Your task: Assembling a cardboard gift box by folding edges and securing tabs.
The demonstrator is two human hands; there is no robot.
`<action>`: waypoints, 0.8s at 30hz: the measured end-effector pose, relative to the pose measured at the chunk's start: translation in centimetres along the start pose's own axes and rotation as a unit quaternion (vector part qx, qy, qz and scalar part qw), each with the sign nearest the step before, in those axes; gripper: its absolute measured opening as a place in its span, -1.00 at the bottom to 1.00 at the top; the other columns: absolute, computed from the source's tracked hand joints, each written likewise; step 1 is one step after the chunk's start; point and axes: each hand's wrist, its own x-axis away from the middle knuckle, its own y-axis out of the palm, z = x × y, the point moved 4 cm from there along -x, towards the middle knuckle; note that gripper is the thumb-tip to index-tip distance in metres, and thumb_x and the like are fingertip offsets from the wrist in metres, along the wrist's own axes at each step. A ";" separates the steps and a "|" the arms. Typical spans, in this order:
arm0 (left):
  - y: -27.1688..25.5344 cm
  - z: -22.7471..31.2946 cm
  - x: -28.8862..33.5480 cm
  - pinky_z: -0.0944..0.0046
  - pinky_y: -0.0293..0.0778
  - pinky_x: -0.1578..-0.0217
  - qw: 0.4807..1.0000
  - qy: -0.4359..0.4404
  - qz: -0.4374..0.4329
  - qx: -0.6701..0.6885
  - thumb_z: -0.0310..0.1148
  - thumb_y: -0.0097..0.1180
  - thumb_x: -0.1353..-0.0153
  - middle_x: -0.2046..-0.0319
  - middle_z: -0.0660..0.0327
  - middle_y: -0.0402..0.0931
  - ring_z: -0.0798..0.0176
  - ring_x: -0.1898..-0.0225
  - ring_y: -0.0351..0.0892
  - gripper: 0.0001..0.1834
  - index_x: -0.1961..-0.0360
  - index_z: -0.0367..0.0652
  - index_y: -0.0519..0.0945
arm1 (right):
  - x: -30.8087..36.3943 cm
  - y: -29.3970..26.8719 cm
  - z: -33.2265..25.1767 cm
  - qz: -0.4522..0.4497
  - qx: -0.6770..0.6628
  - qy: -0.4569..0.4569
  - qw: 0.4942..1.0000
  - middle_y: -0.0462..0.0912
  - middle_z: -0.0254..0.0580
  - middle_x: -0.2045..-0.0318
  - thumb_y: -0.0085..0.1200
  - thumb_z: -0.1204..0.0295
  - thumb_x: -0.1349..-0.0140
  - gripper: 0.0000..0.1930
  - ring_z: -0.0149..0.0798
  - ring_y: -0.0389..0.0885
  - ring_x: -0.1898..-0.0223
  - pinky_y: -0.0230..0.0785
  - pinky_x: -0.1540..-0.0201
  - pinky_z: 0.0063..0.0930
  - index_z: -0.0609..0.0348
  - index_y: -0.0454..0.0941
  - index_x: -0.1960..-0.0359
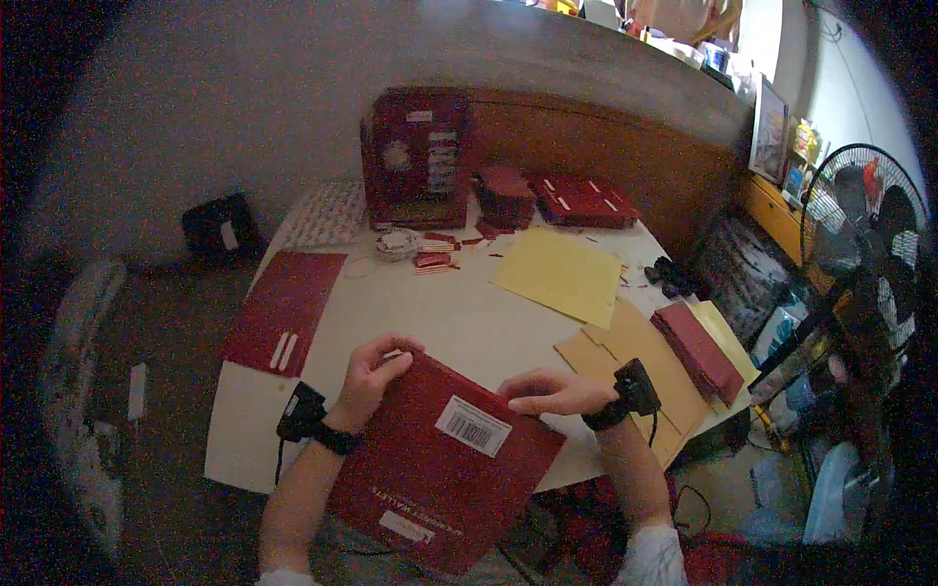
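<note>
Both grips, left hand (369, 383) and right hand (562, 393), clamp the red folder (415, 451) at lower centre; light, even pressure should avoid creases.

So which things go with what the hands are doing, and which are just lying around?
Goes with the job:
- red folder, held by the left hand and right hand
- probably the flat red sheet on the table

Probably just lying around:
- fan
- picture frame

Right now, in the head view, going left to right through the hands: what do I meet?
Flat dark red sheet → left hand → white barcode label on the dark red folder → right hand → dark red stack → caged fan.
</note>
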 end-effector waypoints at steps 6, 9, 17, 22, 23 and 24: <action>-1.4 -0.3 -0.1 0.40 0.42 0.22 0.997 0.000 0.050 0.057 -0.46 -0.04 -0.15 0.32 0.24 0.54 0.40 0.30 0.50 -0.79 0.21 -0.28 0.54 | 0.4 0.0 -0.4 0.068 0.008 -0.053 0.996 0.51 -0.42 0.13 -0.16 0.20 -0.33 -0.62 -0.52 0.39 0.10 0.29 0.06 -0.55 0.18 0.39 -0.04; -1.9 0.7 0.0 0.41 0.42 0.24 0.998 0.017 0.063 0.021 -0.45 -0.05 -0.15 0.34 0.24 0.55 0.40 0.31 0.51 -0.79 0.22 -0.27 0.55 | 0.9 0.1 -1.5 0.101 -0.012 -0.072 0.992 0.51 -0.36 0.11 -0.15 0.23 -0.33 -0.64 -0.47 0.40 0.05 0.28 0.00 -0.52 0.19 0.39 -0.03; -2.1 1.0 0.0 0.43 0.41 0.27 0.996 0.028 0.079 0.040 -0.45 -0.05 -0.15 0.36 0.25 0.55 0.43 0.33 0.50 -0.80 0.24 -0.26 0.55 | 0.8 -0.1 -1.9 0.148 0.042 -0.081 0.985 0.55 -0.28 0.17 -0.11 0.33 -0.31 -0.69 -0.47 0.45 0.13 0.31 0.05 -0.54 0.28 0.43 0.03; -2.5 0.5 -0.4 0.42 0.41 0.22 0.995 0.063 0.073 0.022 -0.46 -0.05 -0.14 0.32 0.25 0.54 0.41 0.30 0.50 -0.80 0.24 -0.27 0.55 | 0.4 -0.4 -1.1 0.143 0.020 -0.091 0.985 0.56 -0.28 0.17 -0.09 0.33 -0.31 -0.68 -0.48 0.45 0.14 0.31 0.05 -0.55 0.31 0.44 0.03; -2.3 0.7 -0.3 0.42 0.41 0.22 0.995 0.061 0.071 0.023 -0.46 -0.05 -0.14 0.32 0.25 0.54 0.41 0.30 0.50 -0.80 0.24 -0.27 0.55 | 0.5 -0.5 -1.0 0.142 0.020 -0.080 0.986 0.57 -0.29 0.16 -0.08 0.34 -0.30 -0.68 -0.49 0.45 0.13 0.31 0.04 -0.56 0.32 0.44 0.03; -2.1 1.2 -0.2 0.41 0.41 0.21 0.996 0.049 0.074 0.003 -0.47 -0.05 -0.13 0.30 0.25 0.54 0.40 0.28 0.50 -0.80 0.25 -0.27 0.55 | 0.6 -0.6 -1.0 0.144 0.019 -0.079 0.986 0.57 -0.29 0.16 -0.08 0.34 -0.30 -0.68 -0.49 0.45 0.13 0.31 0.04 -0.56 0.32 0.44 0.03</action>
